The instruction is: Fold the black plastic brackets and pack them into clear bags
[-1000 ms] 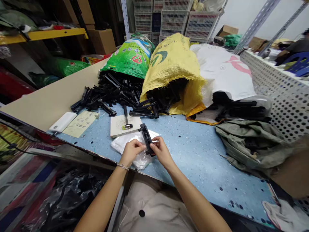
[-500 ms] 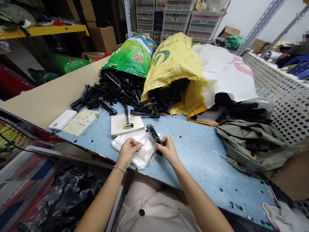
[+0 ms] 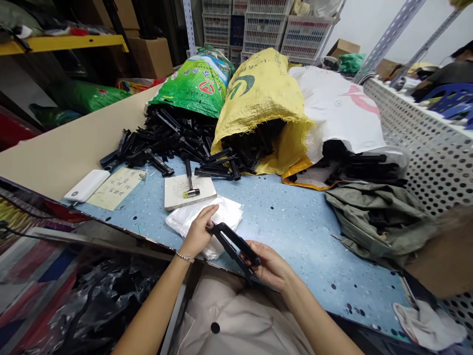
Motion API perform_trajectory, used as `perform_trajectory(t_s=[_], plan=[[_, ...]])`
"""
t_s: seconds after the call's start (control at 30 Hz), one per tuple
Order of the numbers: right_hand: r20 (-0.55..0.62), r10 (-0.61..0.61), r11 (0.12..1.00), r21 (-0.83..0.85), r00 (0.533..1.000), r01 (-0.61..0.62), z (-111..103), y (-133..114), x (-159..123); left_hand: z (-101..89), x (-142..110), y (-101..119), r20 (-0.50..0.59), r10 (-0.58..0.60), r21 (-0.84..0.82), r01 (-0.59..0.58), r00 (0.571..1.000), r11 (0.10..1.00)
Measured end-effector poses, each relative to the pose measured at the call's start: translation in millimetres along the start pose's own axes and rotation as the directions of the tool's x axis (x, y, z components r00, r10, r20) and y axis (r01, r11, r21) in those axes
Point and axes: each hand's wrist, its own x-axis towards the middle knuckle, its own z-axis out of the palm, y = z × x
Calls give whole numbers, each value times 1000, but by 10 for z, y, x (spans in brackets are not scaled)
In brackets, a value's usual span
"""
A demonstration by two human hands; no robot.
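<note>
A black slotted bar (image 3: 236, 245) is held between the two hands above the near edge of the table (image 3: 284, 212), slanting from 10 o'clock down to 4 o'clock, with a long narrow gap between its two limbs. The right hand (image 3: 266, 266) grips the 4 o'clock end, fingers curled about it and pointing toward 10 o'clock; its forearm rises from 5 o'clock. The left hand (image 3: 201, 230) meets the 10 o'clock end with fingers bunched together, tips toward 1 o'clock; the thumb side is partly hidden, so I cannot tell whether it pinches. Its forearm comes from 7 o'clock, a bracelet (image 3: 185, 256) around the wrist.

Clear plastic bags (image 3: 181, 217) lie just beyond the left hand, at 10 to 11 o'clock from the bar. At 11 o'clock a small hammer (image 3: 191, 193) rests on a pale block (image 3: 173, 197), its handle toward 12; farther that way, loose black bars (image 3: 162, 143) spill from a green sack (image 3: 192, 93). A yellow sack (image 3: 258, 93) stands at 12, a white sack (image 3: 332, 106) at 1, olive cloth (image 3: 362, 212) near 3. Around 10 o'clock lie a handwritten note (image 3: 116, 190) and a white power bank (image 3: 87, 185).
</note>
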Motion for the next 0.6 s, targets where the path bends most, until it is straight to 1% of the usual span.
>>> perform_trajectory(t_s=[0.1, 0.2, 0.23, 0.27, 0.3, 0.37, 0.4, 0.43, 0.47, 0.5, 0.53, 0.57, 0.6], plan=[[-84, -88, 993, -87, 993, 81, -54, 97, 120, -41, -42, -13, 33, 46, 116, -50, 998, 992], [-171, -167, 967, -221, 971, 127, -92, 83, 179, -88, -105, 5, -18, 72, 209, -67, 997, 976], [-197, -208, 943, -299, 958, 143, -90, 71, 180, -89, -129, 27, -33, 91, 236, -81, 995, 968], [-211, -269, 898, -409, 940, 165, -76, 62, 173, -77, -155, 59, -35, 121, 261, -107, 992, 959], [-209, -350, 820, -540, 913, 191, -52, 59, 162, -50, -185, 100, -15, 160, 281, -150, 987, 948], [-133, -524, 591, -768, 841, 246, 19, 73, 139, 37, -255, 201, 86, 262, 283, -276, 961, 918], [-81, -583, 494, -826, 808, 273, 58, 89, 132, 88, -294, 250, 143, 313, 259, -341, 939, 904], [-52, -613, 456, -838, 788, 299, 92, 106, 131, 133, -333, 291, 186, 354, 223, -391, 916, 893], [-56, -613, 492, -808, 788, 325, 117, 122, 137, 169, -369, 320, 208, 381, 185, -419, 901, 889], [-90, -584, 588, -732, 807, 344, 129, 133, 148, 190, -403, 334, 207, 391, 156, -425, 897, 892], [-140, -532, 712, -607, 835, 352, 128, 137, 164, 198, -434, 335, 190, 388, 137, -415, 902, 899], [-190, -466, 826, -443, 864, 348, 116, 132, 183, 196, -463, 327, 167, 376, 127, -399, 911, 908], [-220, -393, 905, -264, 893, 333, 97, 120, 203, 188, -492, 315, 147, 365, 121, -383, 919, 916]])
